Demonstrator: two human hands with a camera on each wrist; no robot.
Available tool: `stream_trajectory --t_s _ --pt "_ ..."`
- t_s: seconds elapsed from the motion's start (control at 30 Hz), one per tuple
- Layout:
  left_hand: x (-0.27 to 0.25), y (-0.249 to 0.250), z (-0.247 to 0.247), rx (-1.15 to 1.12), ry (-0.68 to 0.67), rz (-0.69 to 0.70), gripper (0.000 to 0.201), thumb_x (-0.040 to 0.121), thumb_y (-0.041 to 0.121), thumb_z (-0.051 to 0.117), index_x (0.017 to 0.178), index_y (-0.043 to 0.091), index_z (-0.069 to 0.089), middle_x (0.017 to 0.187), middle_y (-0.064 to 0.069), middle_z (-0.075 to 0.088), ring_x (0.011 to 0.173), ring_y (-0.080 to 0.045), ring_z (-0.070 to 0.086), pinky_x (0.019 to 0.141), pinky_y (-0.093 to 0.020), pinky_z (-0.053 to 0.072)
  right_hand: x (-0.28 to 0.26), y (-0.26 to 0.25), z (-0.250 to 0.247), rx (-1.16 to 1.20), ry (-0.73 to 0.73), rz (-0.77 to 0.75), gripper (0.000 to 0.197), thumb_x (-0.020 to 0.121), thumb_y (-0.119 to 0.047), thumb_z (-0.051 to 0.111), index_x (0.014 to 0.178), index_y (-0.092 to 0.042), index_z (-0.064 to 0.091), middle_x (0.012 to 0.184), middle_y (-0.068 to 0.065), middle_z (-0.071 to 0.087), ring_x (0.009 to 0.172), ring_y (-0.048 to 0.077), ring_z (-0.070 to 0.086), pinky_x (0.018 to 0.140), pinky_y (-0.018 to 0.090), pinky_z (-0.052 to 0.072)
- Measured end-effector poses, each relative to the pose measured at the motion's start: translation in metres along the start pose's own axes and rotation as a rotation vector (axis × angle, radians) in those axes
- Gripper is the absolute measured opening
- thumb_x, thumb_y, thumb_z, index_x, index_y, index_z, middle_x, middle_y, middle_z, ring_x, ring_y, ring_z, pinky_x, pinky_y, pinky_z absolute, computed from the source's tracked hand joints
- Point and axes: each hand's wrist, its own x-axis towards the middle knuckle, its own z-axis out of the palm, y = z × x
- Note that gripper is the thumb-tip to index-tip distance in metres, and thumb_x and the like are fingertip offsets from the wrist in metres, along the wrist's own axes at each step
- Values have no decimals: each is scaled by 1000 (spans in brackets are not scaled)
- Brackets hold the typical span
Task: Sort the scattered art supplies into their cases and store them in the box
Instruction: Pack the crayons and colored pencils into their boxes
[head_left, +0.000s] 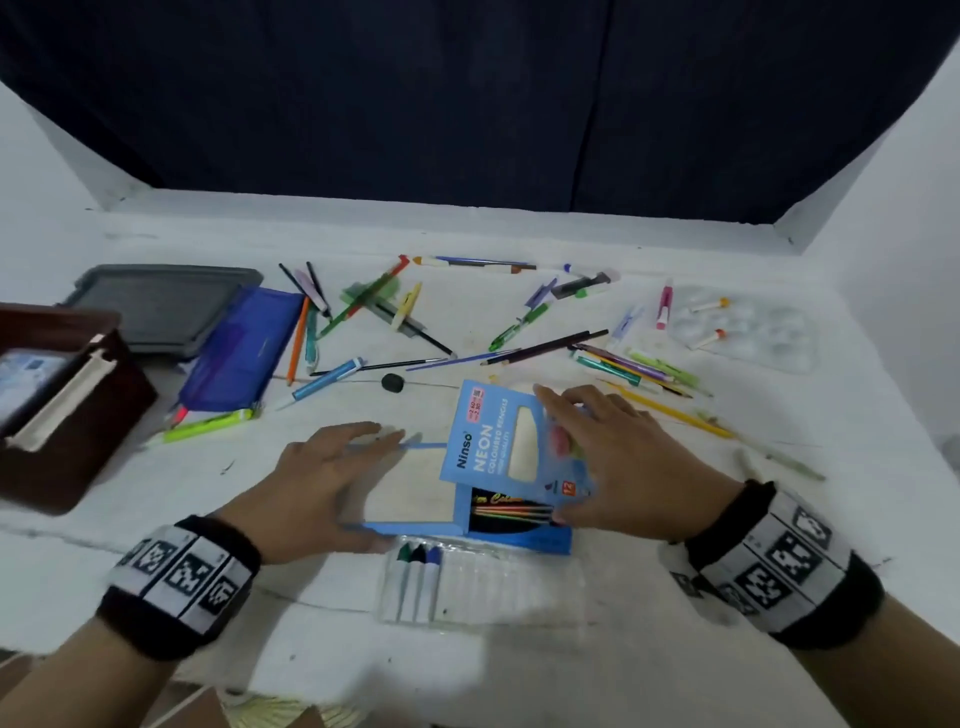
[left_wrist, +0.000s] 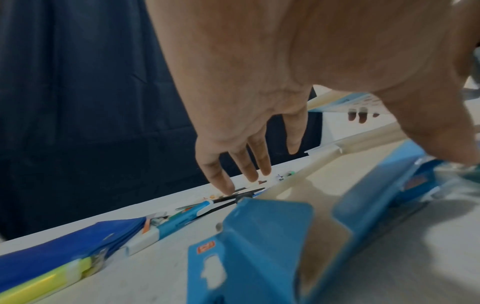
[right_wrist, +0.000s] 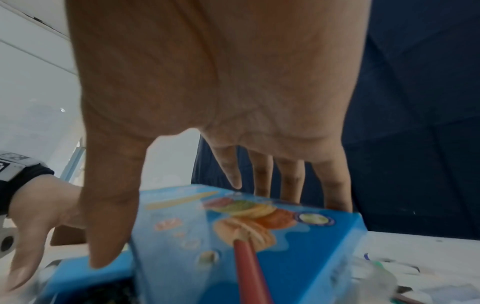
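The flat blue cardboard coloured-pencil box is being gripped at its edges above the white bench by the right hand, probably for filling; an opened blue case is being steadied by the spread left hand.

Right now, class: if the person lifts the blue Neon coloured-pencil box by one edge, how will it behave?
The pencil box is probably light and floppy: it looks like thin card, its window showing no pencils inside. It may sag where the right hand grips it. Flat-sided, it would likely slide on the table, not roll.
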Motion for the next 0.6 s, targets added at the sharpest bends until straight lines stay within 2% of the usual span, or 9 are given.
stream_trajectory --t_s 0.07,0.17,0.27,0.37,0.53,0.6 --pt "13 3 -8 73 -92 42 111 64 84 59 155 42 11 159 16 19 146 -5 14 115 -36 21 7 -9 -1 25 -15 8 113 67 -58 75 154 -32 8 134 -8 32 116 18 39 99 41 41" --pt "25 5 -14 148 -139 98 104 71 74 67 156 35 19 152 12 32 141 -9 28 112 -37 24 12 -18 5 66 -29 38 114 66 -57 79 154 -32 12 133 -8 35 114 18 40 97 42 43" --pt "25 -6 -16 121 -44 158 102 62 85 58 151 41 30 136 16 41 130 -6 37 106 -32 26 12 -23 12 143 -8 81 113 66 -55 82 154 -32 16 132 -8 36 116 17 40 98 42 44" --pt "21 -25 -23 17 74 182 100 60 87 59 146 41 41 127 21 43 122 -1 42 103 -31 33 12 -25 16 201 36 103 112 65 -59 81 154 -32 18 131 -10 37 118 16 42 98 41 45" --pt "6 -48 -52 -96 321 211 93 60 78 71 140 35 53 124 17 48 115 -7 52 95 -31 42 14 -27 13 272 118 119 112 62 -65 78 154 -34 21 131 -16 37 119 12 42 98 36 46" --pt "-1 -54 -63 -104 390 197 91 61 76 72 140 35 54 125 15 48 114 -9 53 95 -38 45 16 -28 10 277 150 99 111 62 -66 77 153 -35 22 132 -18 37 119 9 41 99 35 45"
